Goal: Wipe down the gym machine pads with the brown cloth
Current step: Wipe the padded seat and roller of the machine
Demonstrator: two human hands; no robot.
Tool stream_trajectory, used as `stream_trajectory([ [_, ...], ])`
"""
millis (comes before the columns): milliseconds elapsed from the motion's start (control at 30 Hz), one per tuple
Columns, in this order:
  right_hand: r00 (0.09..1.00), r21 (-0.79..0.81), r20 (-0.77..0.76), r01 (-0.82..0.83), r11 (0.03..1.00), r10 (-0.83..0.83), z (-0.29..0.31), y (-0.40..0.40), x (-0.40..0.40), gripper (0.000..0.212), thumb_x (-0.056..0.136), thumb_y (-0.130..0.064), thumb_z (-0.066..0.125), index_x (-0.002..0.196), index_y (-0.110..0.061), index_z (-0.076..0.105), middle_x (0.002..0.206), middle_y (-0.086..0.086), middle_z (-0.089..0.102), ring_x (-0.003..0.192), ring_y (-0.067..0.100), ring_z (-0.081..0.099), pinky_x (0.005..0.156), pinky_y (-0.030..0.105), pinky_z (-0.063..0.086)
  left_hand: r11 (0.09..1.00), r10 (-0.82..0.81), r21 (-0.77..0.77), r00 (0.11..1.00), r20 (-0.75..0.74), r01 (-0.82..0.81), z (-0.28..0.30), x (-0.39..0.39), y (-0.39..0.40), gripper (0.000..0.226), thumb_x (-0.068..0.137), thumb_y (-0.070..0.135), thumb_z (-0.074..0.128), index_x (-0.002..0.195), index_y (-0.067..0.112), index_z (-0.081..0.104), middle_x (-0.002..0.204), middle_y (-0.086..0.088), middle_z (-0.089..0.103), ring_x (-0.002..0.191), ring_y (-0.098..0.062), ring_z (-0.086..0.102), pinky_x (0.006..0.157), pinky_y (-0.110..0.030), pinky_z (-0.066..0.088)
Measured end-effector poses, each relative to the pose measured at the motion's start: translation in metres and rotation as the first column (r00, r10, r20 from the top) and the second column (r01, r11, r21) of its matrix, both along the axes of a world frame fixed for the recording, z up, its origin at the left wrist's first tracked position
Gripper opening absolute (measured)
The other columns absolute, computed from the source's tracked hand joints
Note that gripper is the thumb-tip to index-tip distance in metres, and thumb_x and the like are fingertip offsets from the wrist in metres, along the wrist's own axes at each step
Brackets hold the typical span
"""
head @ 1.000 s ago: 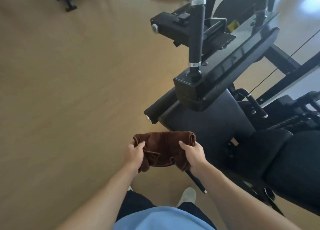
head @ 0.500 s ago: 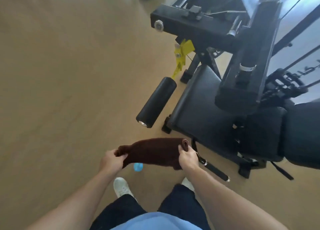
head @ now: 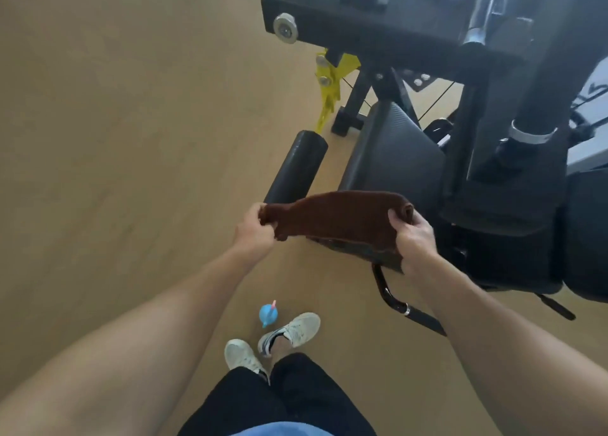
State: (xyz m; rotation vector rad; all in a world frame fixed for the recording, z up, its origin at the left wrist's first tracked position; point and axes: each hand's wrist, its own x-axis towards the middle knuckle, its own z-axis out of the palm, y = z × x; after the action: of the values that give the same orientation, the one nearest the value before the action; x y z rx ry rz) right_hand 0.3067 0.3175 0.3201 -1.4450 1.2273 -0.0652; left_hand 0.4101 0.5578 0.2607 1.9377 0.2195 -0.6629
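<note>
Brown cloth (head: 335, 217): one, stretched between two hands; left hand (head: 255, 230), right hand (head: 413, 238).

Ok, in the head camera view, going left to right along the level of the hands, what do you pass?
Bare floor → left hand gripping one end of the brown cloth → right hand gripping the other end → black machine frame.

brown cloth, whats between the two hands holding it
In the head view, only the brown cloth spans between the left hand and right hand, stretched out.
</note>
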Motion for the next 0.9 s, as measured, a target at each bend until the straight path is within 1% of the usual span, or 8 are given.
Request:
stream_trajectory([
  [100, 0.987, -0.238, 0.032, -0.148, 0.960, 0.160, 0.013, -0.024, 0.010, 0.016, 0.097, -0.029, 0.067, 0.091, -0.045, 0.069, 0.106, -0.009, 0.067, 0.105, 0.014, 0.063, 0.095, 0.021, 0.046, 0.998, -0.059, 0.010, 0.991, 0.117, 0.058, 0.005, 0.024, -0.016, 0.034, 0.088, -0.003, 0.052, 0.098, 0.030, 0.060, 0.113, 0.000, 0.066, 0.103, -0.021, 0.063, 0.083, -0.029, 0.051],
  [167, 0.943, -0.366, 0.003, -0.310, 0.878, 0.334, 0.007, -0.041, 0.005, 0.019, 0.097, -0.016, 0.066, 0.106, -0.030, 0.075, 0.128, -0.012, 0.061, 0.124, 0.009, 0.054, 0.103, 0.007, 0.031, 0.986, -0.166, 0.010, 0.969, 0.185, 0.167, -0.003, 0.028, -0.021, 0.046, 0.080, -0.011, 0.050, 0.091, 0.033, 0.060, 0.126, 0.000, 0.061, 0.115, -0.023, 0.060, 0.096, -0.033, 0.051],
  [267, 0.818, -0.282, -0.317, -0.564, 0.776, 0.479, -0.020, -0.058, -0.014, 0.041, 0.097, 0.004, 0.054, 0.116, -0.027, 0.075, 0.146, -0.021, 0.042, 0.134, -0.003, 0.030, 0.111, 0.017, 0.019, 0.892, -0.425, 0.210, 0.902, 0.081, 0.401, -0.033, 0.017, -0.020, 0.045, 0.077, -0.017, 0.049, 0.101, 0.015, 0.069, 0.143, -0.010, 0.051, 0.134, -0.027, 0.047, 0.109, -0.031, 0.036],
  [333, 0.723, -0.219, -0.502, -0.637, 0.739, 0.474, -0.043, -0.055, -0.025, 0.062, 0.090, 0.013, 0.046, 0.128, -0.031, 0.068, 0.160, -0.011, 0.035, 0.146, 0.008, 0.026, 0.116, 0.027, 0.022, 0.854, -0.478, 0.223, 0.878, -0.026, 0.471, -0.052, 0.005, -0.024, 0.045, 0.081, -0.016, 0.049, 0.109, 0.015, 0.067, 0.150, -0.010, 0.044, 0.142, -0.026, 0.037, 0.112, -0.027, 0.026],
  [467, 0.879, -0.227, -0.311, -0.438, 0.870, 0.362, -0.080, -0.016, -0.009, 0.051, 0.103, -0.026, 0.055, 0.152, -0.031, 0.043, 0.165, -0.002, 0.031, 0.151, 0.017, 0.026, 0.121, 0.038, 0.025, 0.930, -0.365, 0.030, 0.929, -0.065, 0.368, -0.071, -0.001, -0.062, 0.037, 0.099, 0.010, 0.051, 0.135, 0.016, 0.056, 0.152, -0.005, 0.043, 0.144, -0.022, 0.035, 0.121, -0.035, 0.023],
  [600, 0.838, -0.180, -0.489, -0.368, 0.912, 0.242, -0.128, 0.017, 0.042, 0.097, 0.087, -0.079, 0.042, 0.162, -0.032, 0.000, 0.171, 0.001, -0.005, 0.157, 0.026, -0.006, 0.125, 0.052, 0.004, 0.907, -0.422, -0.080, 0.882, -0.212, 0.415, -0.092, 0.008, -0.106, 0.055, 0.105, 0.045, 0.033, 0.157, 0.031, 0.021, 0.166, 0.006, 0.020, 0.153, -0.018, 0.017, 0.126, -0.044, 0.016],
  [800, 0.806, -0.527, -0.508, -0.570, 0.630, 0.304, -0.175, 0.019, 0.068, 0.086, 0.098, -0.063, 0.041, 0.161, -0.034, -0.010, 0.168, -0.004, -0.019, 0.154, 0.018, -0.022, 0.125, 0.041, -0.012, 0.898, -0.257, -0.423, 0.921, -0.291, 0.117, -0.144, -0.007, -0.132, 0.051, 0.105, 0.044, 0.030, 0.155, 0.042, 0.022, 0.160, 0.011, 0.033, 0.146, -0.010, 0.035, 0.121, -0.036, 0.031],
  [900, 0.757, -0.580, -0.560, -0.648, 0.494, 0.337, -0.186, -0.003, 0.099, 0.077, 0.100, -0.054, 0.042, 0.161, -0.037, -0.004, 0.169, -0.004, -0.020, 0.154, 0.019, -0.023, 0.126, 0.045, -0.010, 0.857, -0.263, -0.507, 0.921, -0.287, 0.087, -0.155, 0.011, -0.147, 0.038, 0.103, 0.050, 0.030, 0.140, 0.055, 0.031, 0.145, 0.023, 0.044, 0.129, 0.005, 0.046, 0.106, -0.015, 0.041],
])
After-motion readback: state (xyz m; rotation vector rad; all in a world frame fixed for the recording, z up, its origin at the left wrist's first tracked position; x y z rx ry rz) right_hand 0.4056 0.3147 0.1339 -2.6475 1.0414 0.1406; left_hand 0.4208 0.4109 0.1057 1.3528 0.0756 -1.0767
